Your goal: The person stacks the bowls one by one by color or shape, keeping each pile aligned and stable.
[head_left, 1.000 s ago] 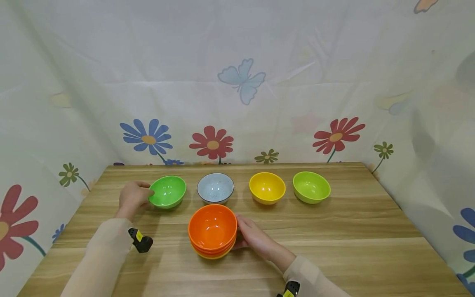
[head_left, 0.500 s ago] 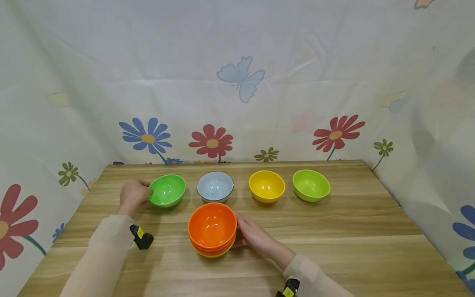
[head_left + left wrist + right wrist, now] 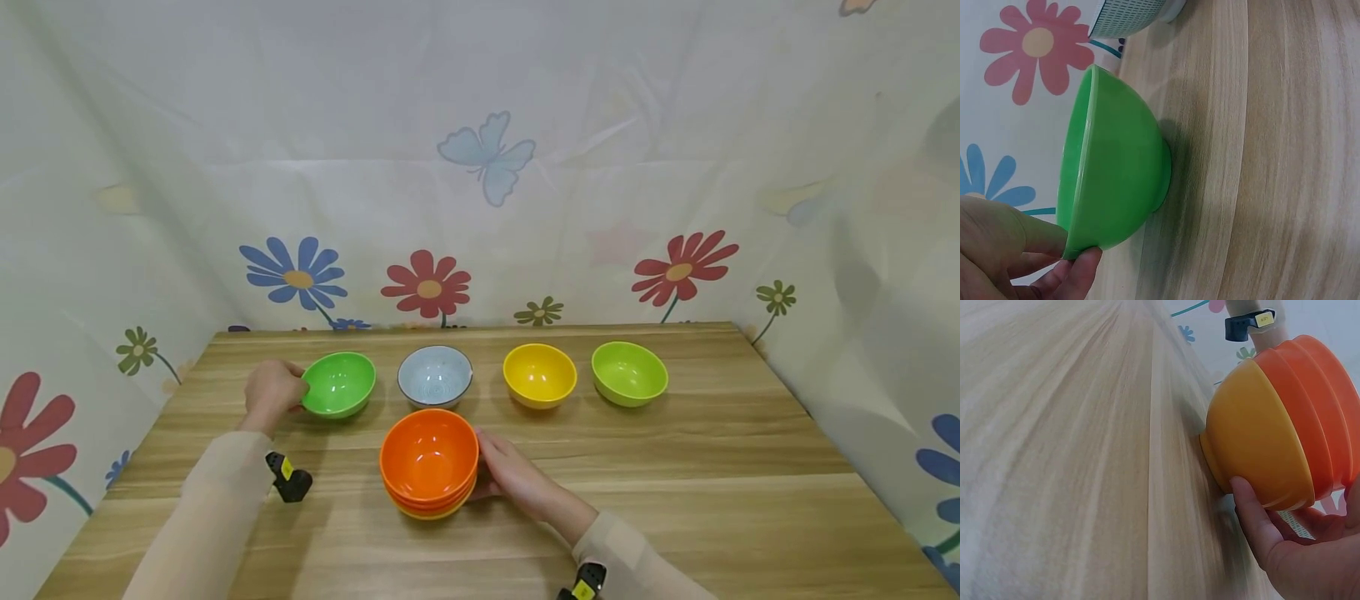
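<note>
My left hand pinches the left rim of a bright green bowl, thumb on the outside and fingers at the rim's edge. In the left wrist view the green bowl stands upright with its foot on or very near the tabletop. My right hand holds the right side of a stack of nested bowls, orange ones above a yellow-orange bowl at the bottom. In the right wrist view the thumb lies on that bottom bowl, while the other fingers are partly hidden behind the stack.
Behind the stack stands a grey-blue bowl with a dark rim. Further right are a yellow bowl and a lime-green bowl, in the same row. All stand on a wooden table backed by a floral cloth.
Almost nothing differs: the whole head view has shifted up slightly. Both hands keep their places at the green bowl and the stack.
</note>
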A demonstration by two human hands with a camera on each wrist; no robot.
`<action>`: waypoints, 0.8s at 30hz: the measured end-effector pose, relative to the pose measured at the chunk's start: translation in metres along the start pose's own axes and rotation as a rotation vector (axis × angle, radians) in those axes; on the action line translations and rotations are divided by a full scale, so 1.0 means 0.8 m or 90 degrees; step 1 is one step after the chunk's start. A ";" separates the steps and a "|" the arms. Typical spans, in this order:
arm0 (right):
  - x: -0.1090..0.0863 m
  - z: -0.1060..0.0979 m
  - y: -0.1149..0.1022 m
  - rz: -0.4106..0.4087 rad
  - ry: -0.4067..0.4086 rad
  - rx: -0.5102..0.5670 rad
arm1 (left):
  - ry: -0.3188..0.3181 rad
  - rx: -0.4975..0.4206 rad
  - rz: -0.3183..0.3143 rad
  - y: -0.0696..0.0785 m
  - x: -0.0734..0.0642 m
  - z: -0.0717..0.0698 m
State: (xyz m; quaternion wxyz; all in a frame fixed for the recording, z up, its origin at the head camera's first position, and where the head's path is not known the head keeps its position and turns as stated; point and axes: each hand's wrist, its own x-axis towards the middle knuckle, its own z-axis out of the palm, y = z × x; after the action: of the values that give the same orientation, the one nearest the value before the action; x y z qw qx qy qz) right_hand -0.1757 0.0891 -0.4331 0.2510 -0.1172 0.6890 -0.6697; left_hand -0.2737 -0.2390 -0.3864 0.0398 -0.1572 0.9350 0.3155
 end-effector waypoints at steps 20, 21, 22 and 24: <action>0.003 -0.001 0.004 0.002 -0.003 -0.004 | 0.025 0.052 0.010 0.001 -0.007 -0.008; 0.003 -0.001 0.004 0.004 -0.001 -0.004 | 0.022 0.056 0.012 0.001 -0.007 -0.009; 0.003 -0.001 0.004 0.005 0.004 0.000 | 0.019 0.060 0.013 0.001 -0.008 -0.009; 0.003 0.000 0.003 0.010 0.009 0.002 | 0.015 0.070 0.017 0.002 -0.009 -0.010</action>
State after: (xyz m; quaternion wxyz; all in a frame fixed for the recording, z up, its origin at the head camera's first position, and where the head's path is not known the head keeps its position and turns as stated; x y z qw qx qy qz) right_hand -0.1771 0.0883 -0.4358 0.2518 -0.1064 0.6905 -0.6697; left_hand -0.2668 -0.2408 -0.3776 0.0334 -0.1463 0.9533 0.2621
